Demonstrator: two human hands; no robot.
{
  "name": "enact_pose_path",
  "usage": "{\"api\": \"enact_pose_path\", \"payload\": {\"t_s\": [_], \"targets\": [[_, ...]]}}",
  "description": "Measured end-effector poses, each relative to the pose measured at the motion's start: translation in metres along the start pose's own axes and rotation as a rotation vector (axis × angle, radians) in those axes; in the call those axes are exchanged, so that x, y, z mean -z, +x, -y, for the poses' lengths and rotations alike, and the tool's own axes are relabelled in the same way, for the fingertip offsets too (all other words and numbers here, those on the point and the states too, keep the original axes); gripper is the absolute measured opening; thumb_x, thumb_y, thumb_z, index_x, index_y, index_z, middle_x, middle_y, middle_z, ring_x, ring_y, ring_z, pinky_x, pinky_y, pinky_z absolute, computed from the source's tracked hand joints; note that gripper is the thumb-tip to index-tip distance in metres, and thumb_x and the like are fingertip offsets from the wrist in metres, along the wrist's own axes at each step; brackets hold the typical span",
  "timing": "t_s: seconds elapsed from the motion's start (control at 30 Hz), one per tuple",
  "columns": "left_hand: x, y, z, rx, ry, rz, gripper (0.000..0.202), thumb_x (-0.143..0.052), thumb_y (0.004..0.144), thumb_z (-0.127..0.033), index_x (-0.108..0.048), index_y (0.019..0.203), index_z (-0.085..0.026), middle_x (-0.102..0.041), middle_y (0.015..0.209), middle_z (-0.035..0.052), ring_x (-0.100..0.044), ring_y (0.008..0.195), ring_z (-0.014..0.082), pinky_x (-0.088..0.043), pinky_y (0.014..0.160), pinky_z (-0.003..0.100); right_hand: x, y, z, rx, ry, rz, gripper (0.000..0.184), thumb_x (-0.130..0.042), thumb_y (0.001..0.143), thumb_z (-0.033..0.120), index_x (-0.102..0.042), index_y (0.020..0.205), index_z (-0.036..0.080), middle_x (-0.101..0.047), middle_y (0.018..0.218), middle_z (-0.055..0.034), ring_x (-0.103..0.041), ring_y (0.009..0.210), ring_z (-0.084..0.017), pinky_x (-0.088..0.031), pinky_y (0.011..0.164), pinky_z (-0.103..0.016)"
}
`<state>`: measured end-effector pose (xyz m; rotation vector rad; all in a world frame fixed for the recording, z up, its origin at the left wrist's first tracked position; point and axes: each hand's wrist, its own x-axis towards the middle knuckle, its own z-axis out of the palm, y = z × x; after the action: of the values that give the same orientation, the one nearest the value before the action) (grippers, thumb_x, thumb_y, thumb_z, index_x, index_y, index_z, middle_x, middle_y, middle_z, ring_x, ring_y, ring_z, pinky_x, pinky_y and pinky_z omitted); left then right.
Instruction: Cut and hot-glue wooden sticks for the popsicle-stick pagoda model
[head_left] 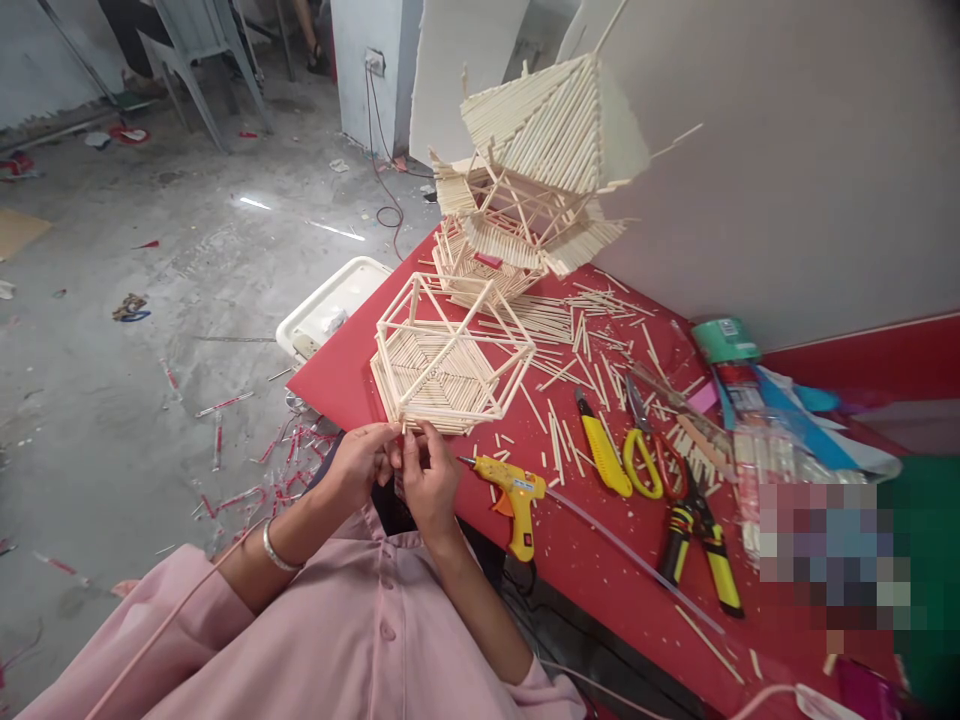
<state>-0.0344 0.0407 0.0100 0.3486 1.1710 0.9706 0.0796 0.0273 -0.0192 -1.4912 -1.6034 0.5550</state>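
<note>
A six-sided frame of thin wooden sticks (454, 345), with a base of closely laid sticks, stands at the near left of the red table. My left hand (366, 462) pinches at its near corner, fingers closed. Right beside it my right hand (429, 482) is closed too, its thumb and fingertips meeting at the same corner. Whether a small loose stick is between the fingertips is hard to see. A yellow hot glue gun (514, 492) lies just right of my right hand, its nozzle toward the fingers.
Behind the frame rises a roofed tower of sticks (536, 130). Loose sticks (536, 320) litter the red table (600, 560). A yellow cutter knife (606, 450), scissors (643, 465), pliers (701, 540) and green tape (726, 340) lie right. A white lid (352, 285) sits left.
</note>
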Motion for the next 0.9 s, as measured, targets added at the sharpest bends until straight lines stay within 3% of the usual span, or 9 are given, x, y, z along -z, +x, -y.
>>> {"api": "enact_pose_path", "payload": {"t_s": [0.9], "targets": [[0.0,-0.0009,-0.0013,-0.011,0.022,-0.003,0.032,-0.067,0.073,-0.037,-0.057,0.053,-0.015,-0.055,0.044,-0.0006,-0.039,0.031,0.0057,-0.023,0.034,0.021,0.0005,0.0003,0.0002,0.012,-0.003,-0.004,0.031,-0.05,0.096,0.034,-0.066,0.115,0.015,-0.074,0.085,-0.0092,-0.071,0.076,-0.02,-0.057,0.074,-0.032]]}}
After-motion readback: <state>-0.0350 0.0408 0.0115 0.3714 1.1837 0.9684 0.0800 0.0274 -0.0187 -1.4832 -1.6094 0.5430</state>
